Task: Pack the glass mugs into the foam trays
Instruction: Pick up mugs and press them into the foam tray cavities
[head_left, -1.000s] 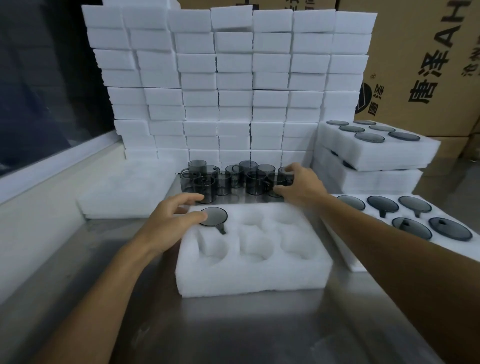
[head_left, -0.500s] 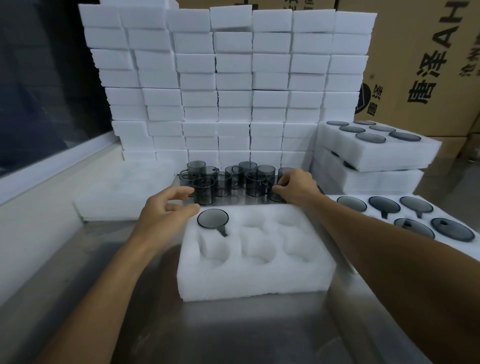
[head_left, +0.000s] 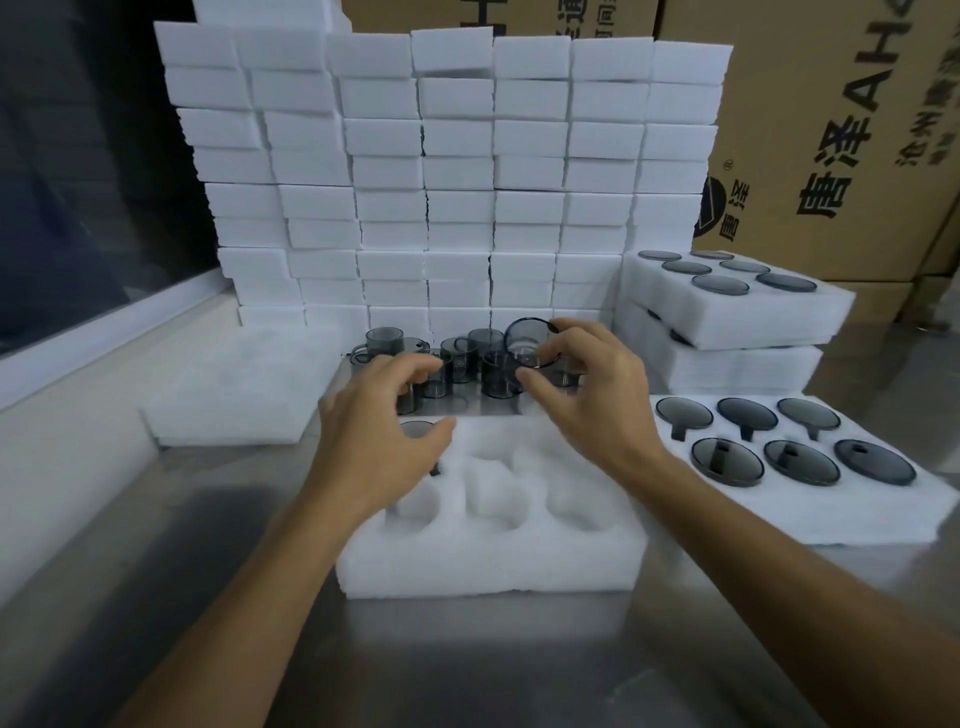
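Now lifting one smoked glass mug (head_left: 529, 347) out of the group of loose mugs (head_left: 457, 358) behind the tray, where half a second ago the right hand (head_left: 587, 387) was only reaching among them. Pinching it between thumb and fingertips, tilted, mouth turned toward the camera, above the far edge of the foam tray (head_left: 488, 540). Hovering over the tray's far-left pocket with the left hand (head_left: 374, 431), fingers loosely curled, gripping nothing. Meaning probably a second mug going in soon; one packed mug (head_left: 415, 428) already sitting there, five pockets still open. Looking dark grey, transparent, thin-walled, with a small handle.
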